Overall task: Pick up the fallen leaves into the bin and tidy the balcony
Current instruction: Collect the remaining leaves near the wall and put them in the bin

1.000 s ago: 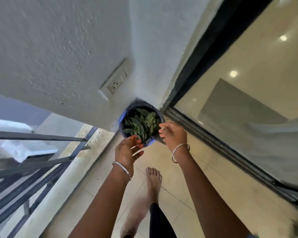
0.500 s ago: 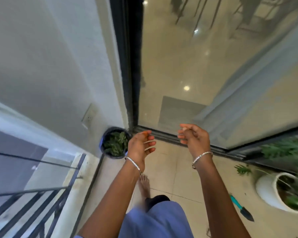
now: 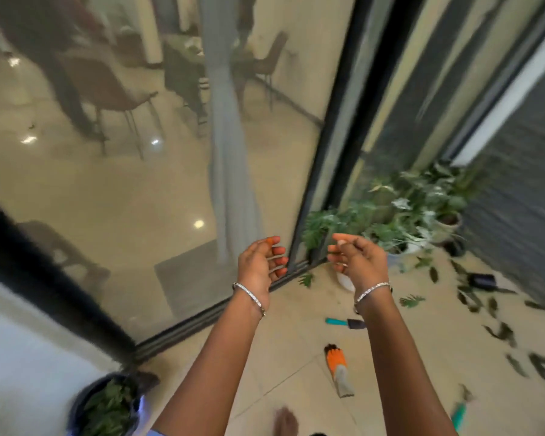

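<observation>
Item: bin [image 3: 107, 407], dark, already holding green leaves, low at my left. Item: left hand [image 3: 260, 262] and right hand [image 3: 357, 262], raised up and to the right of the bin, palms facing, fingers loosely curled, nothing in either. Item: fallen leaves [image 3: 501, 333], scattered on the floor well apart from the bin, far to its right. Item: orange glove [image 3: 337, 361] and teal-handled trowel [image 3: 343, 322], lying between the bin and those leaves. Step, as I judge it: between loads, going for another handful. The next move calls for crossing away from the bin, stooping, and gathering leaves with both hands.
</observation>
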